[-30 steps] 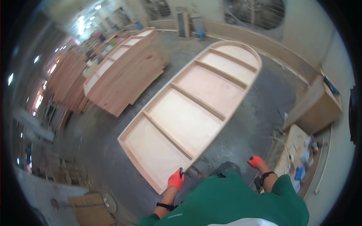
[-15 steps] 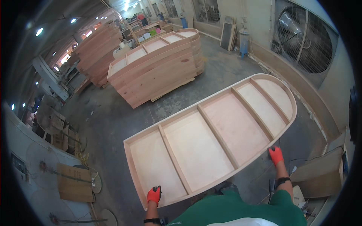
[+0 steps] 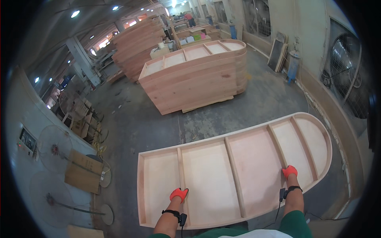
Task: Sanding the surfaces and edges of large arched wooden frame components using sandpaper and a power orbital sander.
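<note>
A large shallow wooden frame (image 3: 208, 143) lies in front of me, rounded at its right end and square at its left. Thin crosswise dividers split its pale-bottomed inside into several bays. My left hand (image 3: 179, 194), in a red glove with dark fingertips, is closed on the left divider (image 3: 181, 170). Farther right, my right hand (image 3: 290, 171), gloved alike, closes on another divider (image 3: 276, 143) nearer the rounded end. Its fingertips are partly hidden. Black straps with small devices circle both wrists.
Beyond the frame stands a tall stack of similar frames (image 3: 198, 81), with another wooden stack (image 3: 137, 47) behind it. Standing fans (image 3: 55, 149) and a cardboard box (image 3: 83, 170) are at left. A blue cylinder (image 3: 293, 65) and caged wall fans (image 3: 344, 67) line the right.
Both hands have moved inward from the frame's near side onto its dividers. The frame now sits lower in view and more level, and the view has turned.
</note>
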`<state>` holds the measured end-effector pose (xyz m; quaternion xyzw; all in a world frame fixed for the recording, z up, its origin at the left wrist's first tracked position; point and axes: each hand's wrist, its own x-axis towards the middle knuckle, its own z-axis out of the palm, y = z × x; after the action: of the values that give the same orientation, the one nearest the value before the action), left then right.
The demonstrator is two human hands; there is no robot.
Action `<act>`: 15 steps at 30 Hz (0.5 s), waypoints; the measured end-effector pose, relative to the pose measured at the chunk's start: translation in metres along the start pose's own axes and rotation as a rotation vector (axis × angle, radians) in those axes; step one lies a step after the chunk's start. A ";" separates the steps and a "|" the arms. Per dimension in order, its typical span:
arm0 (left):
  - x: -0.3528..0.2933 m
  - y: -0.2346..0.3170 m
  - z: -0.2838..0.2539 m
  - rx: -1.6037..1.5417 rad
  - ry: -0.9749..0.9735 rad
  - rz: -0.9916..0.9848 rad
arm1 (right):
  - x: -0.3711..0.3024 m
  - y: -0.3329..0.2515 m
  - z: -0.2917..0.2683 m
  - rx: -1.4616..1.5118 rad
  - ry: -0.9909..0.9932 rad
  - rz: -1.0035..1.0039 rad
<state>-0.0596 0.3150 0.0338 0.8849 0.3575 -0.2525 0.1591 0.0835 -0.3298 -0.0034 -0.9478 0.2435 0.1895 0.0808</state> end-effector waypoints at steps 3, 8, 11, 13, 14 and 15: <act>0.005 0.013 -0.012 0.100 -0.094 -0.049 | 0.014 -0.006 -0.001 -0.033 0.032 -0.030; 0.016 0.004 -0.001 0.068 -0.103 -0.011 | 0.014 -0.002 -0.002 -0.110 0.054 -0.134; 0.016 -0.004 -0.005 0.000 -0.079 -0.011 | 0.009 -0.001 -0.008 -0.167 0.010 -0.181; 0.016 -0.020 -0.006 -0.002 -0.071 -0.001 | 0.004 0.001 -0.003 -0.193 0.032 -0.223; 0.015 -0.030 -0.006 -0.019 -0.077 -0.011 | -0.002 -0.003 -0.001 -0.196 0.044 -0.246; 0.015 -0.041 -0.007 -0.030 -0.072 -0.021 | -0.006 -0.008 -0.001 -0.212 0.049 -0.257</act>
<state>-0.0774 0.3545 0.0268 0.8689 0.3646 -0.2806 0.1825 0.0830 -0.3203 0.0009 -0.9787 0.1006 0.1792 -0.0020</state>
